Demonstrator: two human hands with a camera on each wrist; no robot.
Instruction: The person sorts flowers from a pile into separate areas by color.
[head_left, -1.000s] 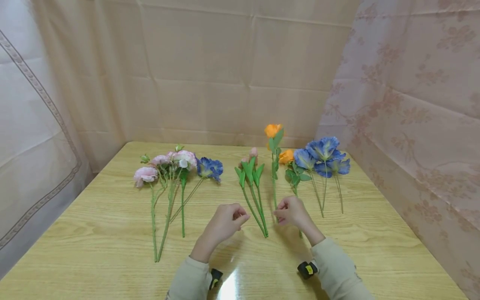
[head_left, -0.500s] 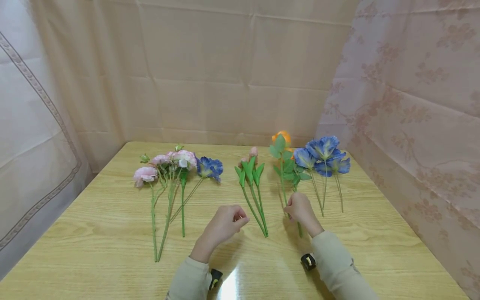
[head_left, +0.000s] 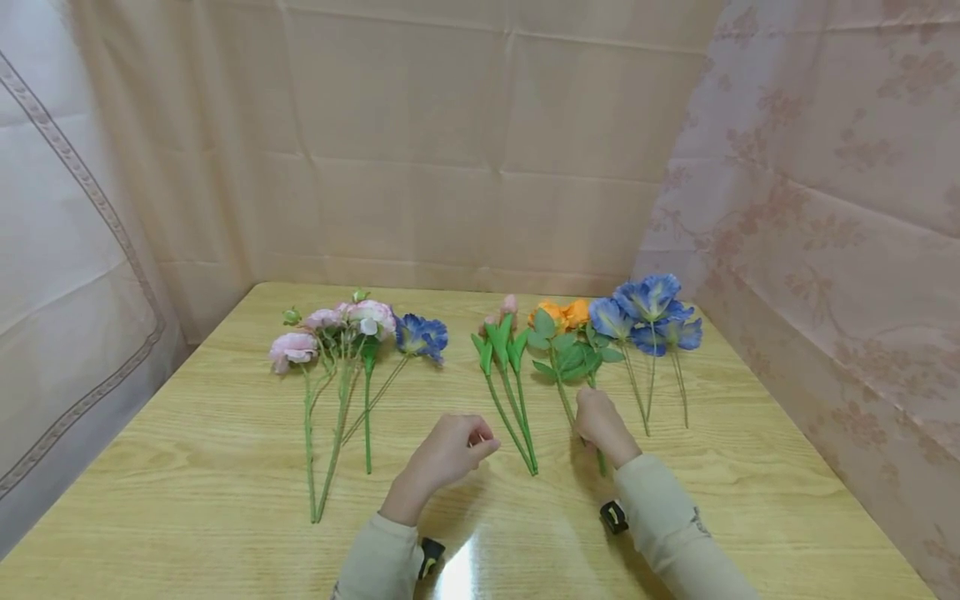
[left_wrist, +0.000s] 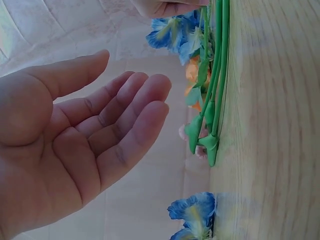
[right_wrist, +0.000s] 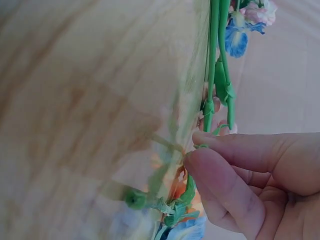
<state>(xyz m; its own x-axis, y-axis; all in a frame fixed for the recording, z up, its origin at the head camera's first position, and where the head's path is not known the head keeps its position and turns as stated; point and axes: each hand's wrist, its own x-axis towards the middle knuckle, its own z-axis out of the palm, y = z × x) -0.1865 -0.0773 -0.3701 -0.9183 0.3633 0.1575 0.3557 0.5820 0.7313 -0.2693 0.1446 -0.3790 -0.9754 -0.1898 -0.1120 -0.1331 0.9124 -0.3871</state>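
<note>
Tabletop (head_left: 187, 467) beneath hands (head_left: 603, 423), orange flowers (head_left: 555, 313)

Head view: illumination is moderately bright and even. A white glare patch lies on the surface (head_left: 225, 517) at the lower frame edge, between the sleeves (head_left: 381, 557). Soft shadows fall beside the left hand (head_left: 444, 454) and the right hand (head_left: 606, 425). Wrist views: exposure is dimmer and contrast low. In the right wrist view, the surface is blurred and carries faint reflections of the flowers (right_wrist: 189, 230). In the left wrist view, the palm creases remain legible.
</note>
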